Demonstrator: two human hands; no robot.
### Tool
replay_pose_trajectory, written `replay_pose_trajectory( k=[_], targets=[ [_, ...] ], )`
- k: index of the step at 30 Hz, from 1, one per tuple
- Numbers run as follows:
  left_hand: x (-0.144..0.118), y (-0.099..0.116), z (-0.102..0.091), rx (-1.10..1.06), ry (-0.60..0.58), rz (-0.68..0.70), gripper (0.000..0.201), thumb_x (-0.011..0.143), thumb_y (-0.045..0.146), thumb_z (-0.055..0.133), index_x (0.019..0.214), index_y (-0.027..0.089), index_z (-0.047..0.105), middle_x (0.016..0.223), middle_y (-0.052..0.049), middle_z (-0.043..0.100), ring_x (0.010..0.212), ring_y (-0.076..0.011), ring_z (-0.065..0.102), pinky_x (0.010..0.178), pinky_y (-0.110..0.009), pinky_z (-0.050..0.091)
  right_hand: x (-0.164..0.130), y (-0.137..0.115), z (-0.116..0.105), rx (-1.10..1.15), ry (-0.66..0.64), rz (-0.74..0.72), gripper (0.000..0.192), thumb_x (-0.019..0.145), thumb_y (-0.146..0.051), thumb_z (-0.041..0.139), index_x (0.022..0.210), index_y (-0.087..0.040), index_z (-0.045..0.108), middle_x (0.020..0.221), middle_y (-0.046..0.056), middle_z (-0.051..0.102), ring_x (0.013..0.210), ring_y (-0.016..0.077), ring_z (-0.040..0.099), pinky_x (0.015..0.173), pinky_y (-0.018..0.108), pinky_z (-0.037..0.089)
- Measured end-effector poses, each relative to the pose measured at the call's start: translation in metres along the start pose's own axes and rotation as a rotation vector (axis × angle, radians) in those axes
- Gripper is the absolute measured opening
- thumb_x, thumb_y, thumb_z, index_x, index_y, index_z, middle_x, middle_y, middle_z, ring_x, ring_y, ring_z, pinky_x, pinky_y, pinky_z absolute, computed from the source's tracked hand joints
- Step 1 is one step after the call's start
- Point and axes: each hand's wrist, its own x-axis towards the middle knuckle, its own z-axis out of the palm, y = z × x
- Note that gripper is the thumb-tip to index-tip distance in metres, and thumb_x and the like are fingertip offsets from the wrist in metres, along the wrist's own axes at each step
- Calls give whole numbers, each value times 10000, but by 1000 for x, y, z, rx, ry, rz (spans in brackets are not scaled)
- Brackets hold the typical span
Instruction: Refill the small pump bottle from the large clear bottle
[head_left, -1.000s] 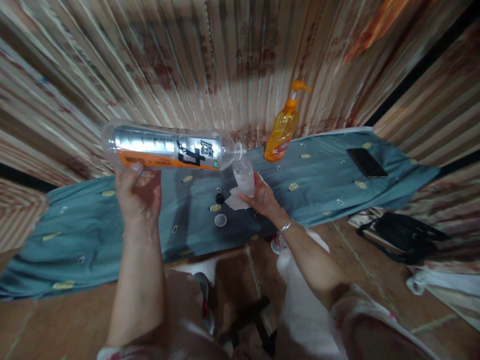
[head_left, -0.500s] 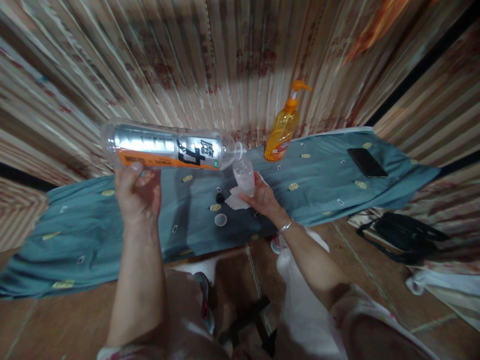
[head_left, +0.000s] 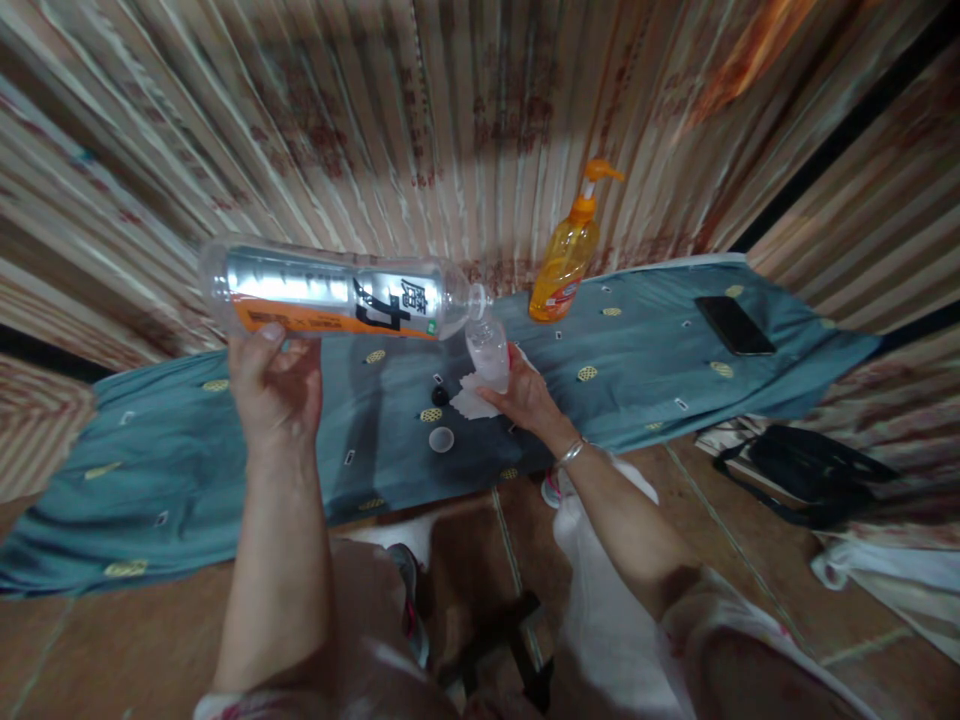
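Mid-pour here: my left hand (head_left: 274, 385) fingers grip the big bottle (head_left: 330, 297) sideways, mouth over the small bottle (head_left: 487, 352) my right hand (head_left: 529, 398) holds. Next I'd tip gently so nothing spills.

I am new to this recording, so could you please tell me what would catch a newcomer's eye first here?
The large clear bottle with a silver and orange label stands out, held sideways in the left hand, its mouth at a small clear container held by the right hand, above the teal cloth. Behind them, an orange pump bottle stands upright on the cloth by the wall, and a dark phone lies flat at the far right.
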Motion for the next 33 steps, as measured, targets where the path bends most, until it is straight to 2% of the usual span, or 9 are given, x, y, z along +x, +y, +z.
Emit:
replay_pose_trajectory(
  k=[5, 8, 11, 14, 19, 26, 33],
  targets=[
    [1, 0, -1, -1, -7, -4, 290, 433, 127, 795, 632, 191, 594, 700, 32, 627, 800, -119, 593, 661, -187, 468, 1, 0, 1, 2, 10, -1, 871, 796, -475, 756, 1440, -28, 377, 1379, 287, 589, 1267, 369, 606, 1080, 499, 491],
    [0, 0, 0, 10, -3, 1, 268, 446, 134, 775, 614, 196, 577, 708, 39, 630, 769, -108, 582, 644, -180, 460, 1, 0, 1, 2, 10, 4, 878, 807, -524, 738, 1448, -41, 381, 1366, 280, 599, 1238, 371, 622, 1064, 508, 504],
    [0, -1, 0, 24, -11, 12, 259, 459, 150, 764, 641, 202, 589, 728, 34, 637, 776, -110, 587, 641, -182, 452, 1, 0, 0, -3, 6, 7, 870, 808, -532, 737, 1449, -59, 388, 1352, 270, 611, 1211, 366, 637, 1048, 505, 515],
    [0, -1, -1, 51, -33, 29, 287, 477, 169, 774, 714, 214, 618, 746, 21, 642, 836, -138, 609, 710, -212, 470, 0, 0, -1, -12, 4, 0, 869, 808, -508, 745, 1449, -47, 384, 1357, 277, 606, 1228, 367, 629, 1057, 495, 512],
    [0, -1, -1, 62, -30, 31, 353, 481, 173, 779, 798, 244, 639, 740, 37, 633, 807, -131, 604, 662, -198, 456, 0, 0, 0, -13, 14, -9, 851, 819, -491, 734, 1448, -38, 382, 1380, 282, 590, 1275, 367, 602, 1091, 503, 484],
    [-1, 0, 3, 28, -22, 21, 312, 460, 155, 770, 707, 211, 587, 732, 28, 621, 794, -122, 575, 642, -183, 444, -1, 0, 3, -1, 37, -5, 866, 808, -513, 737, 1462, -81, 369, 1378, 261, 604, 1258, 362, 619, 1081, 513, 488],
    [-2, 0, 3, 73, -58, 36, 278, 486, 190, 750, 679, 216, 552, 744, 7, 621, 948, -172, 620, 785, -231, 484, -1, -2, 2, 7, 39, -7, 843, 808, -498, 740, 1444, -70, 388, 1365, 260, 609, 1258, 356, 616, 1070, 494, 500]
  ],
)
